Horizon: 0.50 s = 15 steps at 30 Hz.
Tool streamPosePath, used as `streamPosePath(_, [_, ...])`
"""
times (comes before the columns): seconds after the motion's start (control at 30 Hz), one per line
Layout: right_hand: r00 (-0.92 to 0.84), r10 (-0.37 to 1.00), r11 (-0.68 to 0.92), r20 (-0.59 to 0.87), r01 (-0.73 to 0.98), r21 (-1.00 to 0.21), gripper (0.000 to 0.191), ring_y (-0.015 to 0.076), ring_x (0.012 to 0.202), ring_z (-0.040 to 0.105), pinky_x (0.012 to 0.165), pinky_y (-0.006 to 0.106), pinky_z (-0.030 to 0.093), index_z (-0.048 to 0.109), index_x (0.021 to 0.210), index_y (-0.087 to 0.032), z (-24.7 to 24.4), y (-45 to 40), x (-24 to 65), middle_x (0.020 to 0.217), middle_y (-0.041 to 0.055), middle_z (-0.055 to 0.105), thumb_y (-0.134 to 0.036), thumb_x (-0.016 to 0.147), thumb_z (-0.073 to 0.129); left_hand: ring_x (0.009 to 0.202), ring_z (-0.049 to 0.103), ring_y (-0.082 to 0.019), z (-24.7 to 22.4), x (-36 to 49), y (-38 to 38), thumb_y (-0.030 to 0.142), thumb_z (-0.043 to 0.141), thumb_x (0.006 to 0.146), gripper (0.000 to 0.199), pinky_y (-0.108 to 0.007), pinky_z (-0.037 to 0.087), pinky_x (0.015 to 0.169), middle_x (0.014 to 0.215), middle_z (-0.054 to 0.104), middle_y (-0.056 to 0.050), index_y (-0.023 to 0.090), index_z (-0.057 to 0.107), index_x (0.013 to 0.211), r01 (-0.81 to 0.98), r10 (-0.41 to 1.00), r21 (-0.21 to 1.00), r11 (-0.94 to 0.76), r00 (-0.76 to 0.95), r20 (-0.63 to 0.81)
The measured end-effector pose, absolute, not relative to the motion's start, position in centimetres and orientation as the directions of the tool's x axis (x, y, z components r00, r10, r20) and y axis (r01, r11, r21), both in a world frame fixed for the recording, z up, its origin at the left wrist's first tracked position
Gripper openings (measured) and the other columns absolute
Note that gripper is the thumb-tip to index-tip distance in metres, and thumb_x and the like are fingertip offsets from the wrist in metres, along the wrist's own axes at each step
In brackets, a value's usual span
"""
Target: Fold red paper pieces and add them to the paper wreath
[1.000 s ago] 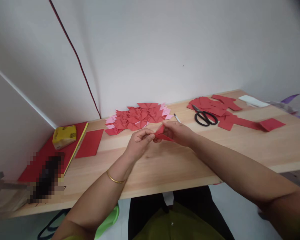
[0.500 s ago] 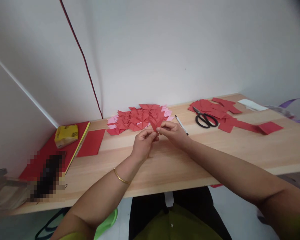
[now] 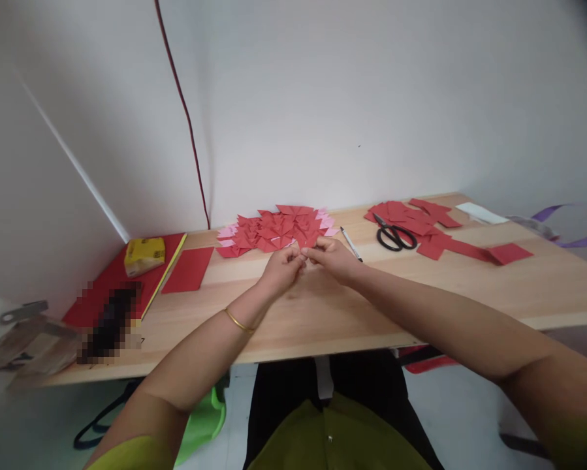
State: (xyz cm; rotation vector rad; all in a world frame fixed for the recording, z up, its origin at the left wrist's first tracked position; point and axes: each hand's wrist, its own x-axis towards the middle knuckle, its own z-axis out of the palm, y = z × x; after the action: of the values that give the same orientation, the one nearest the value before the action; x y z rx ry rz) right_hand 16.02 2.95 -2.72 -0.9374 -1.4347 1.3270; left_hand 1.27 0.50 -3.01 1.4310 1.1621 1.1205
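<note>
My left hand (image 3: 281, 269) and my right hand (image 3: 335, 261) meet above the wooden table, fingertips pinched together. Between them they hold a small piece of folded red paper (image 3: 305, 240), its lower part covered by my thumbs and fingers. It blends with the heap of folded red paper pieces (image 3: 273, 230) just behind, so its full outline is hard to make out. A few pink folded pieces (image 3: 326, 220) show at the heap's edges. To the right of my right hand lies a white pen (image 3: 350, 243) with a dark tip.
Black-handled scissors (image 3: 395, 236) rest on scattered red paper squares (image 3: 405, 214) at the right, near a white strip (image 3: 482, 213). Leftward are a red sheet stack (image 3: 189, 269) and a yellow packet (image 3: 145, 254) on a larger red sheet. The wall (image 3: 293, 98) closes off the back.
The camera view has shifted slightly, so the table items sit a little differently. Both hands stay pinched on the red paper, which appears lower and less visible between my fingers.
</note>
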Motion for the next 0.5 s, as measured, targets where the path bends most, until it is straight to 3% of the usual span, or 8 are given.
streamPosePath(0.1, [-0.223,0.973,-0.012,0.054,-0.284,-0.959,0.039,0.0069,0.044,0.038,0.045,0.023,0.027,0.045,0.053,-0.018,-2.6,3.9,14.8,0.045,-0.0060,0.045,-0.038,0.060,0.077,0.046,0.044,-0.007,-2.4,1.9,1.9,0.027,0.060,0.075,0.021,-0.021,0.033,0.049,0.051,0.050,0.003,0.015,0.053,0.059,0.067,0.994,0.995,-0.068,0.089,0.062])
streamPosePath(0.23, [-0.197,0.972,0.034,0.131,-0.431,-0.902,0.044,0.0082,0.049,0.044,0.051,0.024,0.037,0.036,0.057,-0.021,-2.3,5.2,13.4,0.049,-0.0073,0.041,-0.044,0.065,0.073,0.052,0.050,-0.008,-1.0,2.6,3.4,0.020,0.058,0.074,0.015,-0.023,0.040,0.056,0.057,0.058,-0.001,0.014,0.055,0.061,-0.010,0.978,0.978,-0.209,0.025,0.209])
streamPosePath(0.37, [-0.216,0.964,0.027,0.155,-0.502,-0.864,0.042,0.0087,0.050,0.045,0.055,0.025,0.041,0.038,0.057,-0.020,-2.8,5.8,13.6,0.049,-0.0070,0.042,-0.042,0.065,0.073,0.057,0.052,-0.010,-1.5,2.8,3.7,0.024,0.060,0.073,0.014,-0.024,0.042,0.062,0.062,0.061,-0.001,0.014,0.057,0.065,-0.051,0.951,0.952,-0.301,0.055,0.303])
streamPosePath(0.5, [-0.255,0.957,-0.013,0.136,-0.508,-0.861,0.041,0.0099,0.050,0.047,0.054,0.026,0.041,0.041,0.054,-0.019,-3.9,5.9,14.0,0.048,-0.0061,0.043,-0.040,0.067,0.073,0.059,0.053,-0.010,-3.0,2.7,3.4,0.027,0.060,0.075,0.016,-0.024,0.042,0.063,0.062,0.060,0.000,0.014,0.057,0.066,-0.096,0.965,0.963,-0.253,0.052,0.258])
